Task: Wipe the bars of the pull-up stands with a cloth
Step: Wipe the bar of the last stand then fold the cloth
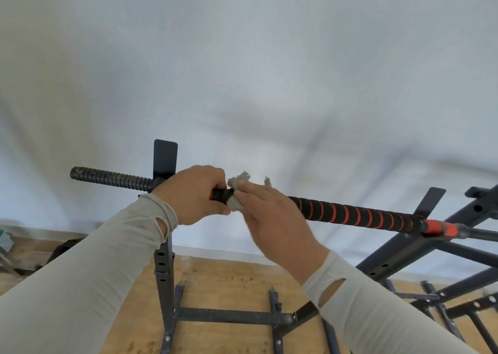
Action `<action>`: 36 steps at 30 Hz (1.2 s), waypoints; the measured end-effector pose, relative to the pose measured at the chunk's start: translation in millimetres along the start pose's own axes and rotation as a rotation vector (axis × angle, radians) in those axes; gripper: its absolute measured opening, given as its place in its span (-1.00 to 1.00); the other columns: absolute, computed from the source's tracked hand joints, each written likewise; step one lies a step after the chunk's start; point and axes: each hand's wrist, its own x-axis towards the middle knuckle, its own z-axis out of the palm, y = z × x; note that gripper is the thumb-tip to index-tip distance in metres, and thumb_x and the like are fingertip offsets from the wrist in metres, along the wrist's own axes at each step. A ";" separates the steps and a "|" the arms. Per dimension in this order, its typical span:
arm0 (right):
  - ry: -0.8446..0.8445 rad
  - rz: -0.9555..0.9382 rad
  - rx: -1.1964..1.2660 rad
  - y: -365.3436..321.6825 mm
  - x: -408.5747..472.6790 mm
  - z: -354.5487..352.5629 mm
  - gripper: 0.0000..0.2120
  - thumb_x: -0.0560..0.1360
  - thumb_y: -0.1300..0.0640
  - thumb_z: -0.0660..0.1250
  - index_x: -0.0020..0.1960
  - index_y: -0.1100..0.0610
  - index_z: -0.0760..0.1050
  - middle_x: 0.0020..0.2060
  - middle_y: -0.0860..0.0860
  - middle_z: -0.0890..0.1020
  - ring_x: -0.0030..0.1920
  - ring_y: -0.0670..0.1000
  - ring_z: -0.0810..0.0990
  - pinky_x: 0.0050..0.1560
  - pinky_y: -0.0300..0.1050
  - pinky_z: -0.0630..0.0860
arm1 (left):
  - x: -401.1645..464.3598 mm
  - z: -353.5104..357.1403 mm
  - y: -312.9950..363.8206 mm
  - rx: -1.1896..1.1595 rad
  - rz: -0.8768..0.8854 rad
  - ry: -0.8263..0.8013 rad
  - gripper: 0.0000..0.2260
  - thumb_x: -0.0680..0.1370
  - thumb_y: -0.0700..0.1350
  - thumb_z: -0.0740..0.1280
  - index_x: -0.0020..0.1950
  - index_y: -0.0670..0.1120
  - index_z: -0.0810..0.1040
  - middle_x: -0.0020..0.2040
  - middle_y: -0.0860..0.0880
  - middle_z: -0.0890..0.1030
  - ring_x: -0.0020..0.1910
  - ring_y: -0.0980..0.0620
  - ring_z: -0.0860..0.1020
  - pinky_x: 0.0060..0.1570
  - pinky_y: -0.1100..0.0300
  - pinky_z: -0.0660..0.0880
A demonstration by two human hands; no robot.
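The left hand grips the bar tight, the right hand wraps the cloth around it — next, I think, slide the cloth along the bar.

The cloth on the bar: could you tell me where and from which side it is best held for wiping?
Hold the cloth where it wraps the bar, coming over the top from the near side as the right hand does. The bar lies level and round, so curled fingers can press the cloth around it. The left hand grips the bar just beside it.
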 end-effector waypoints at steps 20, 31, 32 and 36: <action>-0.077 0.051 -0.119 -15.0 14.0 13.2 -0.80 0.47 0.30 0.37 0.05 0.10 0.61 0.03 0.04 0.67 -0.10 0.12 0.65 -0.09 0.00 0.54 | 1.2 0.8 -0.1 0.001 0.012 0.008 -0.74 0.47 0.15 0.47 -0.18 0.07 0.43 -0.20 0.09 0.50 -0.20 0.08 0.47 -0.22 0.16 0.40; -0.322 0.464 -0.357 75.1 -26.0 -86.5 -0.72 0.61 0.23 0.25 -0.17 -0.10 0.37 -0.23 -0.11 0.49 -0.18 0.01 0.56 -0.12 -0.08 0.52 | 1.3 0.3 -0.3 0.013 -0.019 -0.018 -0.75 0.48 0.19 0.45 -0.07 0.09 0.48 -0.12 0.11 0.51 -0.16 0.11 0.50 -0.19 0.18 0.42; -0.271 0.495 -0.285 72.4 -24.1 -83.1 -0.67 0.64 0.17 0.22 -0.24 -0.11 0.31 -0.27 -0.14 0.45 -0.21 -0.01 0.52 -0.13 -0.06 0.48 | 1.3 0.0 0.4 0.013 -0.020 -0.019 -0.75 0.48 0.19 0.46 -0.07 0.09 0.47 -0.12 0.11 0.51 -0.16 0.11 0.50 -0.19 0.19 0.41; -0.171 0.493 -0.102 41.3 -21.1 -42.6 -0.73 0.68 0.02 0.07 -0.12 -0.09 0.46 -0.24 -0.12 0.55 -0.19 0.01 0.55 -0.09 -0.01 0.54 | -1.1 -0.1 0.3 0.031 -0.016 -0.009 -0.72 0.47 0.23 0.44 -0.03 0.11 0.46 -0.09 0.14 0.50 -0.11 0.08 0.50 -0.10 0.16 0.46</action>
